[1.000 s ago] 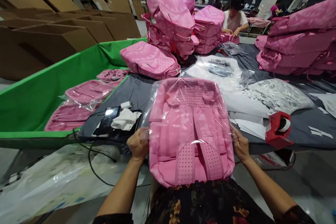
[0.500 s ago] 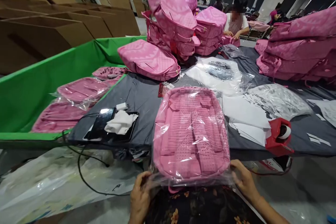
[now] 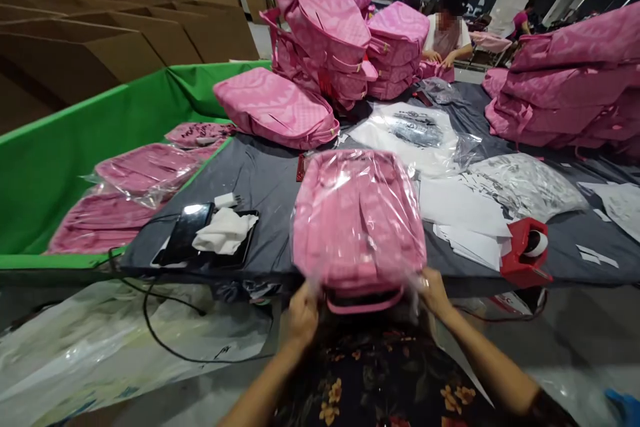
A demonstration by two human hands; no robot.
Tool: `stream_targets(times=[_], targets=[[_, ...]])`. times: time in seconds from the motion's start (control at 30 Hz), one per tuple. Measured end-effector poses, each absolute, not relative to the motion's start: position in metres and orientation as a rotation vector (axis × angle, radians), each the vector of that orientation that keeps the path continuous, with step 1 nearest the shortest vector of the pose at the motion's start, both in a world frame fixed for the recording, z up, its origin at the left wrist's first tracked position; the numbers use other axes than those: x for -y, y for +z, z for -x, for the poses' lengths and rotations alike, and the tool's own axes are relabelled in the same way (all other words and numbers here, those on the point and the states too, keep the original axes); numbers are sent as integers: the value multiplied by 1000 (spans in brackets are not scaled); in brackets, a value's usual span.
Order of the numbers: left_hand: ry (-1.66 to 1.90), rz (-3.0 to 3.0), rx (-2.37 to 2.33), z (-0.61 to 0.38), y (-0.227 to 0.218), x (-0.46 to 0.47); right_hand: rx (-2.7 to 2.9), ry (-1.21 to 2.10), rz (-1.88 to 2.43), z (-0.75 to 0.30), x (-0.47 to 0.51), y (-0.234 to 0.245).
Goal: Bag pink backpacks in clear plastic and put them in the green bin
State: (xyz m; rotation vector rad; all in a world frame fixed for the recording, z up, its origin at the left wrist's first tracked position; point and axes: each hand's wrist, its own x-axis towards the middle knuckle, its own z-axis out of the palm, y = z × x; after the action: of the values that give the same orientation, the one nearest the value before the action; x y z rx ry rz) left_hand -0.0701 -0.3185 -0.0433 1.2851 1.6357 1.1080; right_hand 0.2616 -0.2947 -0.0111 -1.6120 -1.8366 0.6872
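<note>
Clear plastic bag encloses most of a pink fabric backpack, shoulder straps uppermost, which lies across the near edge of the grey cloth-covered table. A pink fabric band protrudes beyond that edge. Judgement: draw both sides evenly, tension light, so the film neither skews nor tears. Grip narrow: left hand and right hand each pinch bag film just off the table's near edge; fingertip detail blurred.
</note>
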Motion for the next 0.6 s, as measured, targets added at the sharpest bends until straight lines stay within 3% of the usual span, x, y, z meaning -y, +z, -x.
stream_targets(times=[0.13, 0.23, 0.33, 0.4, 0.47, 0.53, 0.6], targets=[[1355, -1336, -1691, 100, -15, 246, 1781, 517, 1673, -280, 218, 33], [1545, -1050, -1917, 122, -20, 245, 1528, 346, 1821, -315, 224, 38], [1399, -914, -1868, 109, -39, 283, 1282, 916, 1890, -319, 264, 23], [1145, -948, -1656, 80, -45, 305, 1143, 1491, 1712, -296, 287, 14], [1051, -1197, -1469, 47, -42, 309, 1105, 1773, 1471, -263, 294, 13], [1105, -1621, -1367, 20, -34, 298, 1218, 1700, 1366, -230, 283, 20], [1162, -2052, -1318, 4, -30, 279, 1416, 1353, 1380, -208, 263, 32]])
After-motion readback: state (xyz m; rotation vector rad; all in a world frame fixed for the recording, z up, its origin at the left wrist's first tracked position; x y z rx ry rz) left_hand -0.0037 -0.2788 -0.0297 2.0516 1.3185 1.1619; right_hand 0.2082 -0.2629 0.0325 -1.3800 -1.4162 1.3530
